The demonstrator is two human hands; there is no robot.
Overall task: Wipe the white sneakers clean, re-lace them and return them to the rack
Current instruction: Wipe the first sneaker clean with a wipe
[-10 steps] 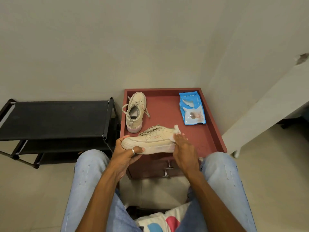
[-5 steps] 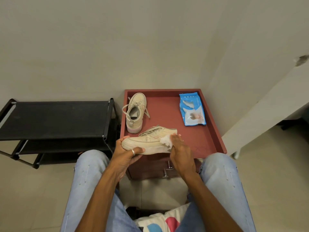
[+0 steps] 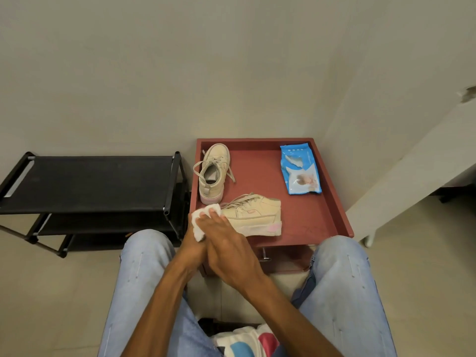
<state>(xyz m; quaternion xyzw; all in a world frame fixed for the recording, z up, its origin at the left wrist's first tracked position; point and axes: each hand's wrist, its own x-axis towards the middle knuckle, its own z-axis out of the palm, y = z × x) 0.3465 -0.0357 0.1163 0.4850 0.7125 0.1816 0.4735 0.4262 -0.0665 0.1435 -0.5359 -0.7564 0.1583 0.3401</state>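
Nearest, the right hand (image 3: 226, 251) presses a white wipe (image 3: 204, 220) against the toe of the near sneaker (image 3: 253, 217), its fingers closed over the wipe; the left hand (image 3: 192, 240) lies mostly hidden beneath, so its grip cannot be told. That sneaker lies on the near part of the red tray table (image 3: 332, 202). Farther off, the second sneaker (image 3: 213, 173) stands at the tray's left, a blue wipes packet (image 3: 300, 168) at its far right, and the black rack (image 3: 90, 181) left of the table.

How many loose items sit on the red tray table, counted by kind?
Cream lace-up sneakers: 2, one standing alone, one being wiped
White wipe cloth under the right hand: 1
Blue wet-wipe packet: 1
Total: 4
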